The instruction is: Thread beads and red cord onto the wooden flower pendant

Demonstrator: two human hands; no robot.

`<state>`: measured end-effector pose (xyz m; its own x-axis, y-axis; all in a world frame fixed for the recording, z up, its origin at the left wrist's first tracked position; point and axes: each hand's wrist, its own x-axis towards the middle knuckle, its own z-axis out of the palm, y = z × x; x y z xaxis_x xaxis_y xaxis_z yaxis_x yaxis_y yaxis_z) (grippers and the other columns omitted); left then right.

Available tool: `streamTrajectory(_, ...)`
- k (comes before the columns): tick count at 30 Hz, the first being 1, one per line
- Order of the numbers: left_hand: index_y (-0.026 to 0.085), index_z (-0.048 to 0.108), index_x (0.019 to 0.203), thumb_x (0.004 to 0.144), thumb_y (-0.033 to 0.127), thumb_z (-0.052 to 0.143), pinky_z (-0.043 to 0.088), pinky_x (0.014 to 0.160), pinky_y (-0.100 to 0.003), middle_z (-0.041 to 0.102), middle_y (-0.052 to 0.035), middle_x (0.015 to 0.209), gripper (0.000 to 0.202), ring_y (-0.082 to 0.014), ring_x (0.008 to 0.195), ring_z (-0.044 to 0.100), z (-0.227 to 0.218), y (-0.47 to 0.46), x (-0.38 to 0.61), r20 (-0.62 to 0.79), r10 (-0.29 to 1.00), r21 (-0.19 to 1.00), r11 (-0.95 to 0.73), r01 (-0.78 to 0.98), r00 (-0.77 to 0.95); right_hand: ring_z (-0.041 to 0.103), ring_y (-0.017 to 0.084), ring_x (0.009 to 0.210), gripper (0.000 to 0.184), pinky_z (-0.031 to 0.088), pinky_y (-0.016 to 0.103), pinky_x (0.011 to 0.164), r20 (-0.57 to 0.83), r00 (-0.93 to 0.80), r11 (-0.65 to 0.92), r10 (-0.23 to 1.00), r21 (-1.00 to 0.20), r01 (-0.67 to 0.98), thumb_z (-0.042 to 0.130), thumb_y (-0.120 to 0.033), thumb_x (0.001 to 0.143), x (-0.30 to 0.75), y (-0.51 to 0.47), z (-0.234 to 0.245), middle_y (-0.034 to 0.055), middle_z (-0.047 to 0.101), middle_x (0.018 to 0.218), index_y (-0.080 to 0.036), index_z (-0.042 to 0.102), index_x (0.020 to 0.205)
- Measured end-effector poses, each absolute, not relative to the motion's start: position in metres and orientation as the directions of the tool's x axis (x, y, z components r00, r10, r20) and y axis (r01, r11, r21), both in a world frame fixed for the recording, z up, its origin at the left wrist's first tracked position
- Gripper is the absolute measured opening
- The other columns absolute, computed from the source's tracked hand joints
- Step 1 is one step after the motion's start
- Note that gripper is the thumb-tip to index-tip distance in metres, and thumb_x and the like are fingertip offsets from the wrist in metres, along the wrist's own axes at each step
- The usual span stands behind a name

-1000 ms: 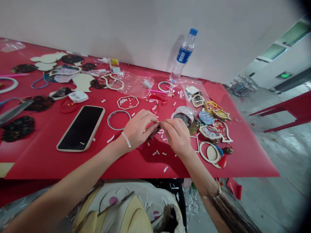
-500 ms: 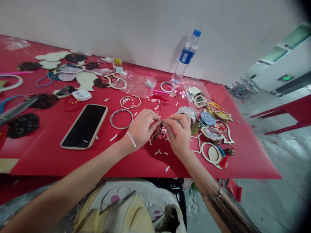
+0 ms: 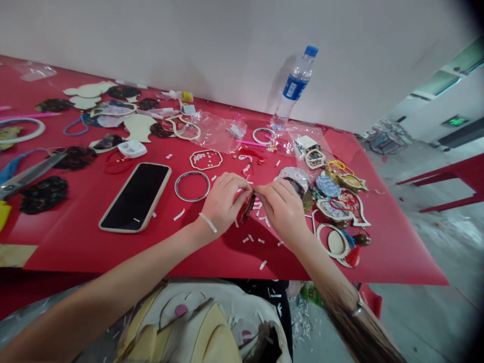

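Between my two hands, a small dark brown, layered flat piece (image 3: 248, 207) hangs tilted just above the table; its exact kind is hard to make out. My left hand (image 3: 226, 200) pinches its top edge between thumb and fingertips. From the other side, my right hand (image 3: 280, 205) closes its fingertips on the same edge, so the fingertips of both hands nearly meet. Small white paper strips (image 3: 260, 241) lie scattered beneath and around the hands. Left of my left hand sits a silvery ring (image 3: 192, 187), and beyond it an outlined frame (image 3: 206, 160) holding tiny beads.
A phone (image 3: 136, 197) lies to the left, with scissors (image 3: 34, 174) and dark round pieces (image 3: 44, 194) farther over. Ornaments and wooden frames (image 3: 333, 241) crowd the right. A water bottle (image 3: 293, 91) stands by the wall. A bag (image 3: 185, 322) is below the table's front edge.
My right hand has turned slightly, its fingers more folded over the piece's top edge. Both hands still hold the dark piece. The whole view has shifted a little to the left.
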<state>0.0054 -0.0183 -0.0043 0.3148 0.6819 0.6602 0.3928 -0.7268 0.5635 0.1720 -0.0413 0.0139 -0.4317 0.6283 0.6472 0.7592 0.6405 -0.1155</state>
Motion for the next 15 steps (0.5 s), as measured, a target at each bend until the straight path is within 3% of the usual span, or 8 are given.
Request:
streamTrajectory(3,0.017,0.054,0.086,0.09,0.017,0.05,0.046,0.078,-0.033,0.062,-0.0047,0.085,0.006,-0.0164,0.083,0.053,-0.0043,-0.0187,0.0049,0.686,0.654,0.534,-0.75,0.39,0.319,0.048,0.019,0.076,0.016,0.043,0.034,0.076,0.612,-0.529,0.667,0.587,0.004,0.745,0.045,-0.015,0.091,0.1745,-0.0413,0.0179,0.0076,0.06,0.077,-0.013,0.061,0.092)
streamTrajectory(11,0.018,0.053,0.084,0.09,0.017,0.05,0.044,0.077,-0.033,0.062,-0.0037,0.083,0.006,-0.0161,0.081,0.053,-0.0053,-0.0193,0.0061,0.707,0.633,0.482,-0.757,0.441,0.315,0.046,0.02,0.077,0.019,0.042,0.035,0.077,0.583,-0.578,0.669,0.571,0.078,0.739,0.042,-0.013,0.091,0.1743,-0.0427,0.0188,0.0091,0.057,0.078,-0.011,0.06,0.097)
streamTrajectory(15,0.017,0.054,0.086,0.09,0.018,0.05,0.041,0.078,-0.035,0.063,-0.0036,0.084,0.005,-0.0167,0.08,0.053,-0.0058,-0.0189,0.0056,0.718,0.617,0.414,-0.751,0.515,0.322,0.044,0.02,0.076,0.022,0.041,0.035,0.075,0.531,-0.638,0.664,0.558,0.175,0.727,0.04,-0.014,0.092,0.1746,-0.0406,0.0245,0.0089,0.057,0.077,-0.011,0.061,0.095)
